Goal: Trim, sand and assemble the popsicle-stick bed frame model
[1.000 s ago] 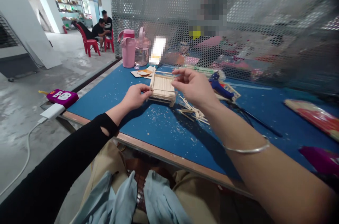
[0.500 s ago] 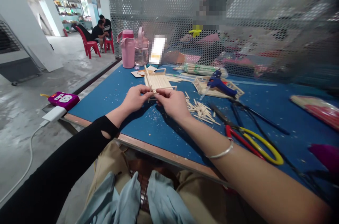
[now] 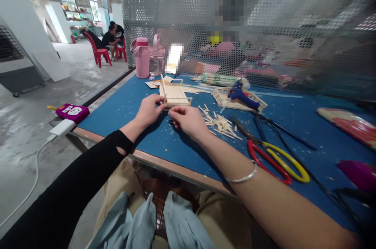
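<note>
A small model built of thin wooden sticks (image 3: 175,93), with a flat slatted floor and low rails, lies on the blue table. My left hand (image 3: 150,111) pinches it at the near left corner, thumb and forefinger closed round a short upright stick. Just right of that corner is my right hand (image 3: 189,121), its thumb and fingertips pressed together, a little apart from the model. Whatever those fingertips hold, if anything, is too small to see. Beside my right hand lies a pile of short cut sticks (image 3: 221,125).
A blue glue gun (image 3: 243,98) rests on a second stick frame (image 3: 220,100). Scissors with red and yellow handles (image 3: 286,162) lie on the right. A pink flask (image 3: 142,59) stands at the back, before a perforated metal screen (image 3: 164,2). A purple power bank (image 3: 72,111) sits left.
My right hand has drawn slightly away from the model's near corner, where both hands' fingertips met before. My left hand has stayed at the corner. The view has shifted slightly.
</note>
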`<state>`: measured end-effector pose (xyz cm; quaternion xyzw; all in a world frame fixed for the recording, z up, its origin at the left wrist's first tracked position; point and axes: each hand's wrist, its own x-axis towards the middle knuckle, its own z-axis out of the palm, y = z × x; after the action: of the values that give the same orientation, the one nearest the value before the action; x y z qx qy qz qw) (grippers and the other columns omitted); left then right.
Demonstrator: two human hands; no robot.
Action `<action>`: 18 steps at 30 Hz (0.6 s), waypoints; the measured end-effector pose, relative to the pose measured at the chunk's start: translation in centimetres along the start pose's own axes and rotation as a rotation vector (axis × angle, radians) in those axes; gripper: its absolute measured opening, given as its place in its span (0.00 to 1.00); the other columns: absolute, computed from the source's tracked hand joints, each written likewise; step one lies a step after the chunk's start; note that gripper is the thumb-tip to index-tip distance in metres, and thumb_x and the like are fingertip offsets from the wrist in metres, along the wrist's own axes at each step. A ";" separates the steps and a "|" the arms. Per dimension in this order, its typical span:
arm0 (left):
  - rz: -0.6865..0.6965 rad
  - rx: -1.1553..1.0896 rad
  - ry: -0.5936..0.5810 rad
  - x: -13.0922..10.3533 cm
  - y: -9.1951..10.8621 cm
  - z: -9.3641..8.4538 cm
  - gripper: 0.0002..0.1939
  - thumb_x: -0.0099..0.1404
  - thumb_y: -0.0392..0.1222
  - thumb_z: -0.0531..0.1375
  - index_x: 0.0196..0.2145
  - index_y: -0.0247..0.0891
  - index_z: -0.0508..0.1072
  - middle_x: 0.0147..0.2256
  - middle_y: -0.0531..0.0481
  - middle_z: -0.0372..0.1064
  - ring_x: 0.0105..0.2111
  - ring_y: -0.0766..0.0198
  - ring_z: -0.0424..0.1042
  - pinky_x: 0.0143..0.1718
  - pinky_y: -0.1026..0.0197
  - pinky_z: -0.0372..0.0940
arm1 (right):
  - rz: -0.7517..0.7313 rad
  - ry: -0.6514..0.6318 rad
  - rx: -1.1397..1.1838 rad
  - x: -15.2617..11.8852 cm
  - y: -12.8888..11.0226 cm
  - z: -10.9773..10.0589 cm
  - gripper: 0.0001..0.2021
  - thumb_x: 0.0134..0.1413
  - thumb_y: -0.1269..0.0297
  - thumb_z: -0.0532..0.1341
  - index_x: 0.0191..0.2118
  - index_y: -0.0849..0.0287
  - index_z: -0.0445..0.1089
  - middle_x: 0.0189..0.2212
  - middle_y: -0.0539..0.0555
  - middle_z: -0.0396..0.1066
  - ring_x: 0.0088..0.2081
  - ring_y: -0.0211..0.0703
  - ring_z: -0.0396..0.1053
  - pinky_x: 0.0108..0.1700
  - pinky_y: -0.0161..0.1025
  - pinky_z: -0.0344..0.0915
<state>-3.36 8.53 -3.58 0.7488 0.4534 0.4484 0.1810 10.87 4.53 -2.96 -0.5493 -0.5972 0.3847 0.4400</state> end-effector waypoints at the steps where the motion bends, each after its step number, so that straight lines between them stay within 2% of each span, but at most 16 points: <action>1: -0.018 0.001 0.012 0.1 0.0 0.0 0.04 0.56 0.31 0.61 0.31 0.33 0.75 0.33 0.46 0.73 0.32 0.64 0.68 0.40 0.59 0.63 | -0.001 -0.047 -0.042 -0.2 -0.2 0.0 0.03 0.43 0.70 0.61 0.23 0.60 0.71 0.15 0.46 0.66 0.16 0.32 0.60 0.21 0.32 0.59; 3: -0.042 -0.003 0.017 0.2 -0.1 0.0 0.05 0.56 0.31 0.61 0.32 0.32 0.75 0.34 0.45 0.74 0.32 0.64 0.68 0.41 0.59 0.63 | -0.020 -0.118 -0.120 -0.2 -0.6 0.3 0.06 0.38 0.75 0.63 0.18 0.59 0.71 0.13 0.46 0.65 0.18 0.33 0.60 0.24 0.33 0.59; 6: -0.082 -0.022 0.023 0.3 -0.3 -0.2 0.11 0.55 0.31 0.61 0.38 0.32 0.75 0.38 0.44 0.74 0.33 0.64 0.69 0.41 0.59 0.64 | -0.047 -0.148 -0.193 0.5 -1.2 0.8 0.11 0.33 0.79 0.64 0.13 0.58 0.68 0.12 0.46 0.64 0.22 0.36 0.63 0.30 0.34 0.60; 9: -0.163 -0.043 0.067 0.0 -0.8 -0.9 0.17 0.57 0.33 0.60 0.46 0.31 0.72 0.43 0.40 0.73 0.33 0.64 0.70 0.39 0.58 0.66 | -0.021 -0.139 -0.195 1.3 -1.5 0.5 0.11 0.32 0.80 0.65 0.14 0.57 0.69 0.12 0.46 0.64 0.23 0.37 0.64 0.31 0.35 0.61; 12: -0.241 -0.046 0.125 -0.8 -0.7 -1.8 0.16 0.59 0.34 0.58 0.46 0.30 0.72 0.42 0.39 0.73 0.33 0.63 0.71 0.37 0.58 0.67 | 0.052 -0.130 -0.128 1.0 -1.8 -1.0 0.08 0.36 0.78 0.65 0.20 0.57 0.71 0.12 0.46 0.64 0.19 0.36 0.63 0.26 0.35 0.62; 16: -0.208 -0.076 0.111 -3.0 1.7 -2.0 0.13 0.60 0.37 0.58 0.42 0.32 0.74 0.37 0.42 0.75 0.34 0.62 0.72 0.39 0.58 0.67 | 0.116 -0.087 0.053 -1.2 -2.0 -3.2 0.03 0.43 0.69 0.65 0.24 0.58 0.69 0.19 0.49 0.69 0.22 0.34 0.66 0.22 0.31 0.62; 18: -0.104 -0.088 -0.027 -4.3 3.5 -1.4 0.11 0.58 0.38 0.61 0.40 0.33 0.76 0.36 0.44 0.76 0.35 0.61 0.73 0.40 0.59 0.67 | 0.134 -0.068 0.140 -2.6 -1.9 -3.7 0.06 0.42 0.64 0.65 0.25 0.59 0.68 0.22 0.49 0.69 0.22 0.32 0.65 0.22 0.30 0.61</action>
<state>-3.52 2.85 -2.66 0.7214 0.4691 0.4478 0.2431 13.83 1.72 -0.27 -0.5424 -0.5454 0.4726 0.4301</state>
